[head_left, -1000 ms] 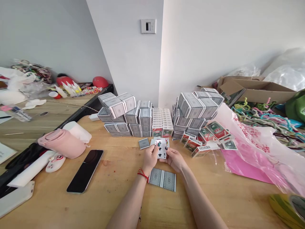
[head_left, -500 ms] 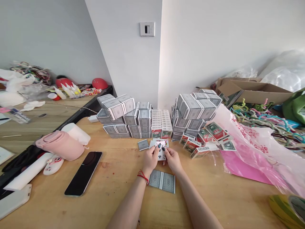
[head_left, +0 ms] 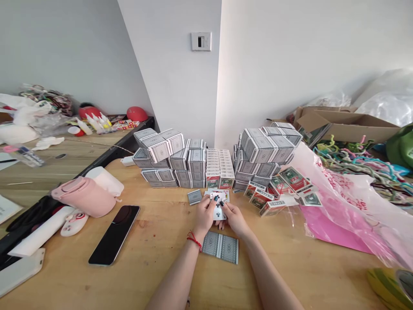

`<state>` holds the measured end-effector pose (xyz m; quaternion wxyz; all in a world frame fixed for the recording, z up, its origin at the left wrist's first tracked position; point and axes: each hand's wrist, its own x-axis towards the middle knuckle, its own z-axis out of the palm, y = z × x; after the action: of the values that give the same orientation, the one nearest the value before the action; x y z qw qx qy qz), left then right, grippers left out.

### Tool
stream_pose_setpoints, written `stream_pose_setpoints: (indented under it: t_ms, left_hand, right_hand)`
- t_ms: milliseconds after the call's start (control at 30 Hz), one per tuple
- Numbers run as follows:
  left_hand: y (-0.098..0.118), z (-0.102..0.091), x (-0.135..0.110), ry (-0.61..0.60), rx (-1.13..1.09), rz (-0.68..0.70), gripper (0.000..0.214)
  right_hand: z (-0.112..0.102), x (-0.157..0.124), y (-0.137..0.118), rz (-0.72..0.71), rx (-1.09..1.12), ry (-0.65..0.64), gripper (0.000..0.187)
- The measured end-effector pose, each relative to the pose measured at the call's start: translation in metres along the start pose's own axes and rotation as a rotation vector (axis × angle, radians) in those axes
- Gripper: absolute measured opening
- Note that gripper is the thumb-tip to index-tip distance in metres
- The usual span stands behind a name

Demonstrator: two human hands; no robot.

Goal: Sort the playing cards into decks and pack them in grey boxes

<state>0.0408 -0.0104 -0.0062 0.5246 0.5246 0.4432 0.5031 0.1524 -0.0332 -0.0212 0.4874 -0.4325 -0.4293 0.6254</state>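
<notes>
Both hands are closed on playing cards [head_left: 219,214], whose front face shows a three of clubs. My left hand [head_left: 204,213] grips the left edge, with a red cord round the wrist. On the right edge is my right hand [head_left: 234,218], its thumb on the card face. How many cards are held I cannot tell. Beyond the fingers lie face-up cards [head_left: 223,192], partly hidden. A face-down card [head_left: 194,196] rests to their left. Nearer me, between my forearms, two face-down grey-backed stacks [head_left: 220,247] lie side by side.
Piled grey-backed decks [head_left: 161,157] stand at the back left, and more decks [head_left: 267,148] at the back right. Between them are boxed decks [head_left: 220,165]. Loose card boxes [head_left: 262,198] lie right, beside pink plastic [head_left: 335,228]. A phone [head_left: 114,234] and pink pouch-like item [head_left: 84,194] lie left.
The held cards have tilted a little and dropped slightly toward me, with the fingers below showing more. The whole view has shifted slightly; the things on the table stay put.
</notes>
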Motion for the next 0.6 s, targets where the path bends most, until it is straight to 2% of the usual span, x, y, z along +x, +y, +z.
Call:
stream_pose_setpoints:
  t_ms: [100,167,267,400,600]
  left_hand:
    - [-0.003,0.003,-0.001,-0.069,-0.182,-0.207,0.035]
    - [-0.003,0.005,-0.001,-0.098,-0.237,-0.272,0.038]
    - [-0.003,0.007,0.000,-0.092,-0.219,-0.288,0.042]
    - [-0.006,0.007,0.002,-0.049,-0.188,-0.308,0.036]
    - [-0.004,0.006,0.002,-0.028,-0.285,-0.263,0.033]
  right_hand:
    - [0.001,0.000,0.003,-0.026,-0.094,0.023,0.041]
    - [0.002,0.000,0.006,-0.040,-0.158,0.039,0.041]
    - [0.003,0.001,0.011,-0.048,-0.247,0.084,0.041]
    - [0.004,0.001,0.016,-0.045,-0.297,0.109,0.041]
    - [0.002,-0.002,0.010,-0.048,-0.277,-0.018,0.039]
